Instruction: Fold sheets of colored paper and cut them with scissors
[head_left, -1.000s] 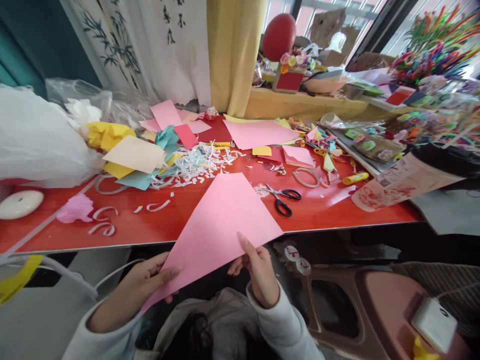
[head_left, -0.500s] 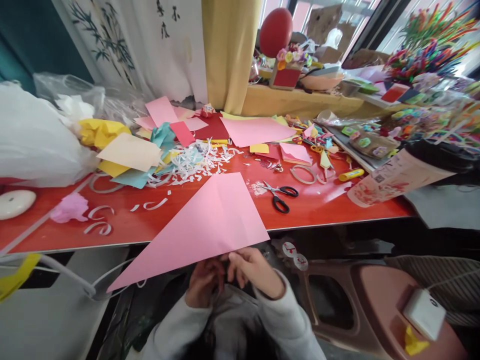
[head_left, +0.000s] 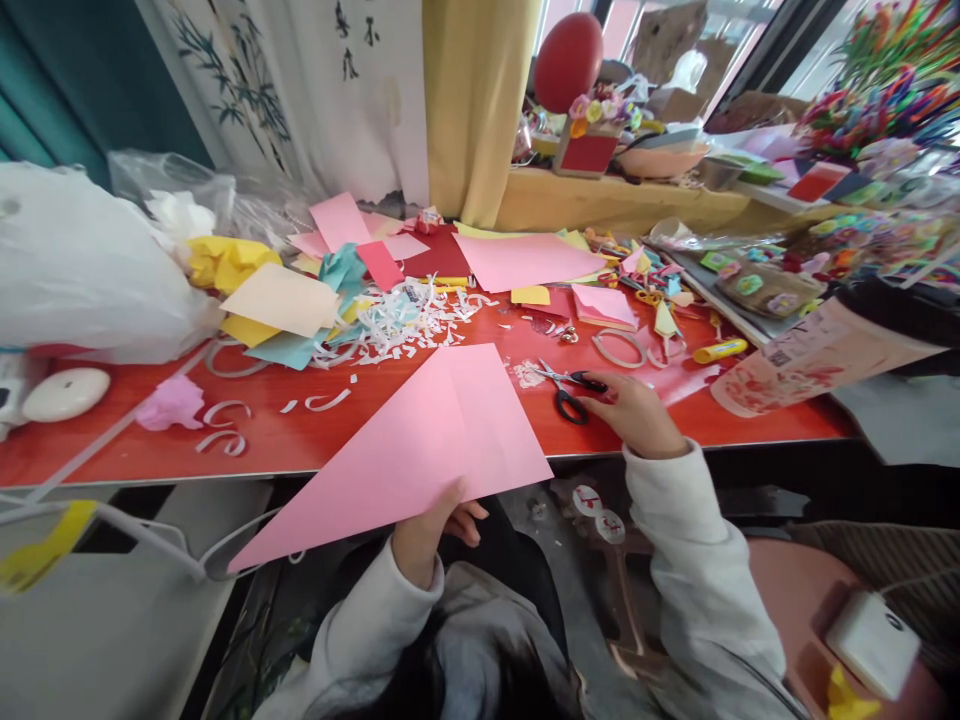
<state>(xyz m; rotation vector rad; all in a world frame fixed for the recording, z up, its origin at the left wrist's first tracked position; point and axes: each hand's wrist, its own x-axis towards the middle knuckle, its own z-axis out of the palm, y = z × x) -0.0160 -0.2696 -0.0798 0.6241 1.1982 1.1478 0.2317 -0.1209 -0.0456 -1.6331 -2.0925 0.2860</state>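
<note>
A large folded sheet of pink paper (head_left: 420, 440), with a long point toward the lower left, reaches over the table's front edge. My left hand (head_left: 439, 525) pinches its near edge, thumb on top and fingers underneath. At the right, my right hand (head_left: 637, 410) has its thumb and fingers closed on the black handles of a pair of scissors (head_left: 571, 408). The scissors still lie on the red table, blades slightly apart and pointing to the upper left. Small pale paper scraps (head_left: 527, 373) lie by the blade tips.
Shredded white paper (head_left: 409, 320) and coloured sheets cover the table's back left, near a white plastic bag (head_left: 82, 270). A tilted drink cup (head_left: 810, 355), a yellow glue-stick-like tube (head_left: 720, 351) and craft pieces are at the right. A pink stool (head_left: 795, 590) stands below.
My left hand moved from the paper's left corner to the middle of its near edge. My right hand let go of the paper and reached right to the scissors.
</note>
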